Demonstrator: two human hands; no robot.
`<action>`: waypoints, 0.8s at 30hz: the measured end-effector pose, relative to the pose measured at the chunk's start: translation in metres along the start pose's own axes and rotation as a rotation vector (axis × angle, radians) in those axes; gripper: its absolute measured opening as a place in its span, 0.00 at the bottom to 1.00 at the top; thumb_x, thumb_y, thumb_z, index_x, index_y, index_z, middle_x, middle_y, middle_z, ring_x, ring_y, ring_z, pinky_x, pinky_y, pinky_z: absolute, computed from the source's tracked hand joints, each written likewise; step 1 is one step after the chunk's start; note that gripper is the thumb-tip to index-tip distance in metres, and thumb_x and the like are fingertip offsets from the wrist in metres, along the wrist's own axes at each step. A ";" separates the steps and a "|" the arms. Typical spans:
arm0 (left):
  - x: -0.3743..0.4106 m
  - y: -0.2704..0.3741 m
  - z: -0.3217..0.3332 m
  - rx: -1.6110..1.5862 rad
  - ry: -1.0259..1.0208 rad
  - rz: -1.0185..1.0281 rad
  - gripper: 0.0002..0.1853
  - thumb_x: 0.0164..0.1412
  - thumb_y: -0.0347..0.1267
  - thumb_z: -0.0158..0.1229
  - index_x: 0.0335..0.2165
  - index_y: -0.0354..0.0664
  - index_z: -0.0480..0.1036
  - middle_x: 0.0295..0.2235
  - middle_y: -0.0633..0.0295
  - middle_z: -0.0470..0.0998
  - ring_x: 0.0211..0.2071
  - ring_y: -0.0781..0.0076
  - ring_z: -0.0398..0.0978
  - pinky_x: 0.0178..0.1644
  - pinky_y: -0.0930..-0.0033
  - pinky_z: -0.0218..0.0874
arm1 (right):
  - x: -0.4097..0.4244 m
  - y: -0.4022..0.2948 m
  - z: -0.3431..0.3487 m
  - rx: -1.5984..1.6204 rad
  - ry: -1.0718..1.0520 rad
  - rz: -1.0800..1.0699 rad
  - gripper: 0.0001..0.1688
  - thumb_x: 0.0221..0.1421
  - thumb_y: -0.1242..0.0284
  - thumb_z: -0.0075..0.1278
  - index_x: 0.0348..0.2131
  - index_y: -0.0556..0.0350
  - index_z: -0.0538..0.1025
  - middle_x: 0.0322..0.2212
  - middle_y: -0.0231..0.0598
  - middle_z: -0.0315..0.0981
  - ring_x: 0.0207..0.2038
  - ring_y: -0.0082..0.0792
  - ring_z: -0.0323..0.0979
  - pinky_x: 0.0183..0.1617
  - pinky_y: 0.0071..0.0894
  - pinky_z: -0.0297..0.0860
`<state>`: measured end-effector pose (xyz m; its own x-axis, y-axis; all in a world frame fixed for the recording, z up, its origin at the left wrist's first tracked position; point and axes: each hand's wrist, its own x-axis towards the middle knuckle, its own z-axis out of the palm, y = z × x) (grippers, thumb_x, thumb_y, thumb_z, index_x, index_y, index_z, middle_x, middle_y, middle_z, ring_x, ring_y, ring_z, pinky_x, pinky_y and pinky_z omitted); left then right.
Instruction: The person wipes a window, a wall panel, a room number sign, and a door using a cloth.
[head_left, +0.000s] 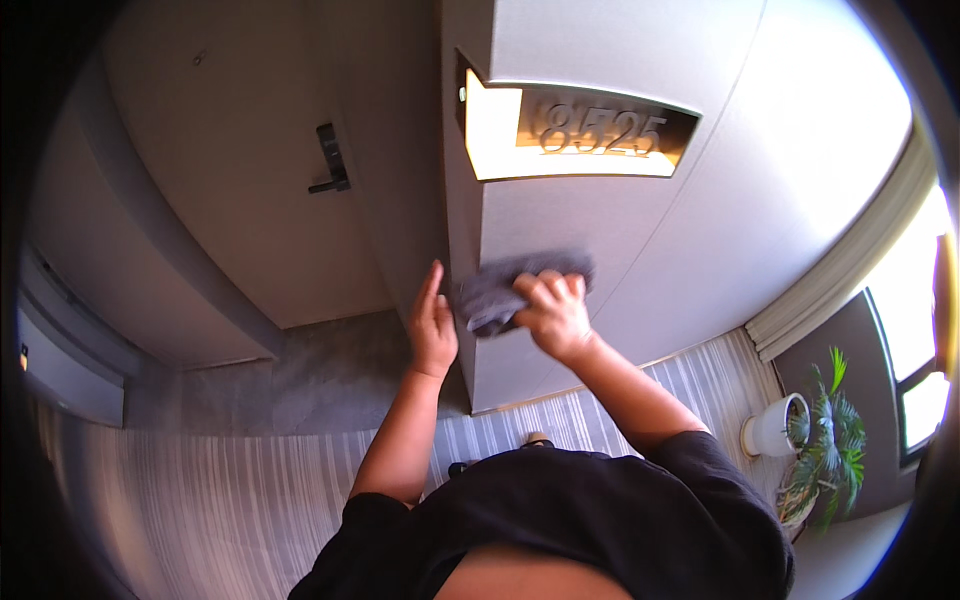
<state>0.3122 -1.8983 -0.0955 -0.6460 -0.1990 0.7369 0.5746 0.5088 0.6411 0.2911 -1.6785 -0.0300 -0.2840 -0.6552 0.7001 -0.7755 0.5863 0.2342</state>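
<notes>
My right hand grips a folded dark grey cloth in front of the pale wall panel, below the lit number niche. The cloth is blurred, and whether it presses flat on the panel is hard to tell. My left hand is raised beside the corner of this wall, fingers pointing up and nothing in it. Its palm faces the wall's side face; contact there cannot be made out. Above the cloth, the recessed niche glows warm and holds raised metal numerals.
Left of the corner is a recessed door with a dark lever lock. Striped carpet covers the floor. At right stand a white planter, a green potted palm and a pale curtain by a bright window.
</notes>
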 end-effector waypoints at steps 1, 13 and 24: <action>0.004 0.001 0.001 -0.088 0.002 -0.055 0.26 0.65 0.35 0.41 0.58 0.34 0.59 0.60 0.47 0.60 0.61 0.51 0.60 0.63 0.59 0.51 | -0.017 -0.003 0.008 0.002 -0.143 -0.021 0.03 0.36 0.66 0.51 0.19 0.39 0.76 0.46 0.30 0.68 0.46 0.37 0.63 0.45 0.43 0.56; 0.044 0.062 0.045 0.008 -0.100 0.177 0.46 0.66 0.58 0.26 0.64 0.27 0.35 0.66 0.35 0.35 0.67 0.41 0.37 0.68 0.54 0.33 | -0.006 0.061 -0.039 -0.052 0.311 0.330 0.15 0.32 0.82 0.53 0.25 0.46 0.80 0.41 0.42 0.68 0.44 0.48 0.64 0.45 0.47 0.60; 0.133 0.090 0.060 -0.107 0.284 0.392 0.43 0.68 0.53 0.25 0.62 0.22 0.38 0.65 0.37 0.43 0.67 0.49 0.42 0.69 0.58 0.34 | 0.013 0.171 -0.127 -0.020 0.752 0.563 0.26 0.36 0.89 0.46 0.38 0.54 0.78 0.37 0.48 0.66 0.41 0.54 0.62 0.46 0.47 0.60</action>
<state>0.2475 -1.8289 0.0474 -0.2169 -0.2380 0.9467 0.8047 0.5053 0.3114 0.2265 -1.5259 0.1045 -0.1701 0.2030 0.9643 -0.6227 0.7363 -0.2649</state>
